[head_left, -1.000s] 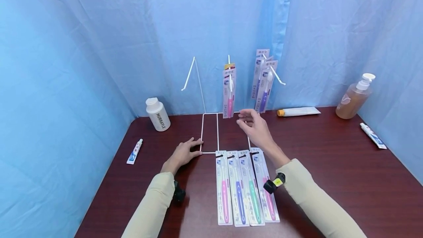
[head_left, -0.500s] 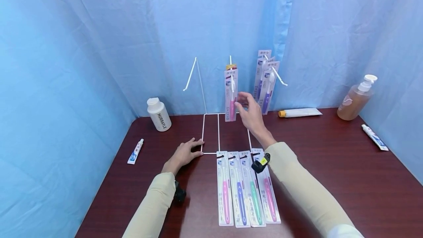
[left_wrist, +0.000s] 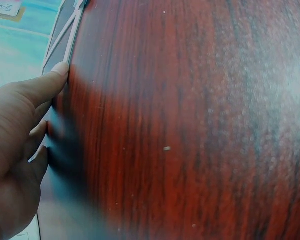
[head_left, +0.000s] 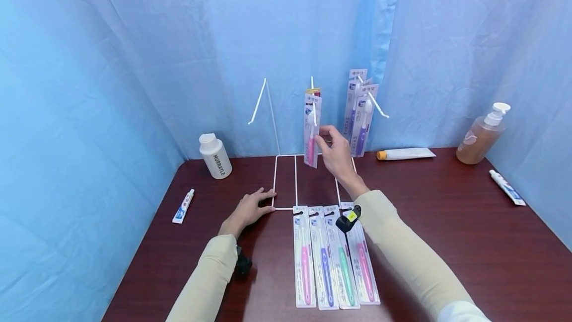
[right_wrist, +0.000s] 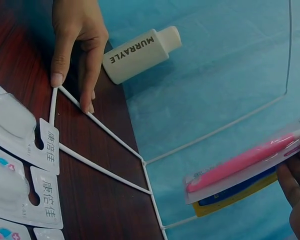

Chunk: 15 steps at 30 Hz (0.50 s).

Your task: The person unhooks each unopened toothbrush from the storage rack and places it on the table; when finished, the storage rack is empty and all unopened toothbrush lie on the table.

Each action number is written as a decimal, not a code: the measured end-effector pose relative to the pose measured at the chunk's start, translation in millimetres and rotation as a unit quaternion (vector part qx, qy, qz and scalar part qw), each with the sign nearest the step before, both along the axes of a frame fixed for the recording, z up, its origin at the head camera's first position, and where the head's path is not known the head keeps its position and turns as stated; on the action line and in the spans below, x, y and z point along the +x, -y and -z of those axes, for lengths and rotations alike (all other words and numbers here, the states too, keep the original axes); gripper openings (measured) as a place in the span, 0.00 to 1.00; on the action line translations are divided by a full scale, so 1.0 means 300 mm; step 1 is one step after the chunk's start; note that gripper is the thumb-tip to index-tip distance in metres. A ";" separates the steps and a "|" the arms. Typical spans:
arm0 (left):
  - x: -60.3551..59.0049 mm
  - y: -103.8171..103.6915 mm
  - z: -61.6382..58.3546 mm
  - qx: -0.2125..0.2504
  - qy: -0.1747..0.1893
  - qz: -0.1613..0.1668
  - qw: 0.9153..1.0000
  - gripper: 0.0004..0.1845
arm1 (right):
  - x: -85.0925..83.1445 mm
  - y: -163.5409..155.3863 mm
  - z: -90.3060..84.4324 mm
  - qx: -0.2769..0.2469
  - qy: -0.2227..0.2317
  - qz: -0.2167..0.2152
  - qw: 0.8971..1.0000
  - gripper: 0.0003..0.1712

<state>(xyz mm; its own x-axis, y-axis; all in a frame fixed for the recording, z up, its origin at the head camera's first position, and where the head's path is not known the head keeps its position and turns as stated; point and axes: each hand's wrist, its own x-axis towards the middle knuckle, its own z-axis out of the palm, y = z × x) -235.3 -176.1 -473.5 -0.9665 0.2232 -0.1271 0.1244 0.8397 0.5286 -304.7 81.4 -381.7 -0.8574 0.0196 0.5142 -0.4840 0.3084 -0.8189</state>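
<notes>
Loads of blue curtain (head_left: 187,63) behind a white wire rack (head_left: 296,183), dark red table (head_left: 447,242) under it. Pump bottle (head_left: 479,139) way right of rack, MURRAYLE bottle (head_left: 215,157) to its left. Left hand (head_left: 246,209) with thumb and fingers apart, touching rack's front left corner; right hand (head_left: 337,153) pinching pink toothbrush pack (head_left: 310,143) on rack's middle hook (head_left: 315,113). Four more packs (head_left: 324,262) flat just in front of rack, small toothpaste tube (head_left: 183,206) left of it.

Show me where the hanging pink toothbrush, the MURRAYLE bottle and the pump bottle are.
Hanging pink toothbrush (right_wrist: 240,164): right wrist view, on its handle.
MURRAYLE bottle (head_left: 216,159): head view, on its white body.
Pump bottle (head_left: 476,140): head view, on its brownish body.
</notes>
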 end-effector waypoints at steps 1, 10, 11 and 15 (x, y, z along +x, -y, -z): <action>0.002 0.000 0.002 0.001 0.001 0.000 1.000 0.27 | 0.001 -0.002 0.003 -0.001 0.001 -0.001 1.000 0.11; -0.005 0.004 0.012 0.000 -0.010 0.005 1.000 0.27 | 0.108 -0.035 -0.037 -0.009 -0.008 -0.048 0.999 0.15; -0.006 0.005 0.012 0.000 -0.011 0.005 1.000 0.27 | 0.135 -0.039 -0.052 -0.010 -0.009 -0.055 0.998 0.15; -0.007 0.007 0.009 0.003 -0.007 0.006 1.000 0.27 | 0.243 -0.056 -0.099 0.001 -0.005 -0.073 0.997 0.17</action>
